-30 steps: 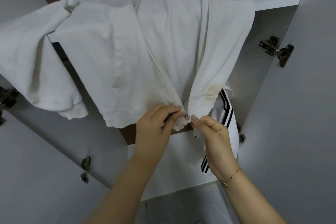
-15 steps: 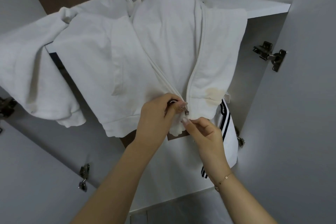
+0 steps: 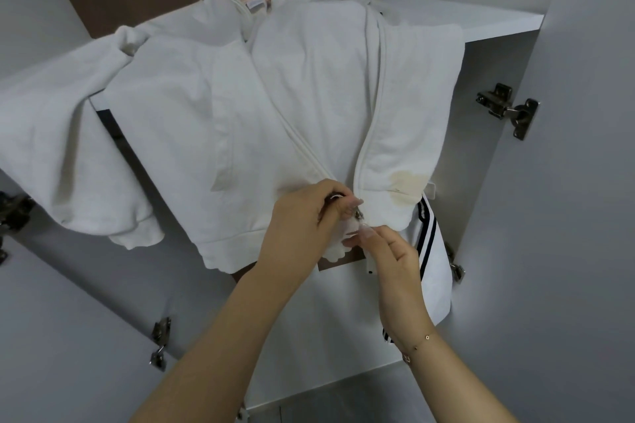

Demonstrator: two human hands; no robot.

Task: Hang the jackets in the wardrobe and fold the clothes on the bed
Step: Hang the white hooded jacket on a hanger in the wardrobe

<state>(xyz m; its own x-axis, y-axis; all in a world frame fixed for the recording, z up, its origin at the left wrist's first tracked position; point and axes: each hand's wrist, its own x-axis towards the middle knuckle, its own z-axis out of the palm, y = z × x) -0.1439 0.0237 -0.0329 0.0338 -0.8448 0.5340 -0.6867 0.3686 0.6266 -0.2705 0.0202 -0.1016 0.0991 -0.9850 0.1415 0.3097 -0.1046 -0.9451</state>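
Light was soft, dim and even, with a brighter patch on the grey wardrobe door at right. Shadows under the white jacket were faint. Wide-angle distortion bent the edges; the picture looked slightly soft throughout.

My left hand and right hand met at frame centre, fingertips pinched, both forearms raised.

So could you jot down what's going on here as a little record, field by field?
place: open wardrobe, white shelf above
garment: white zip-up hoodie on a hanger, front open
left hand: pinching the zipper base
right hand: holding the hem just below the zipper
mark: yellowish stain near the hem
behind: white garment with dark stripes
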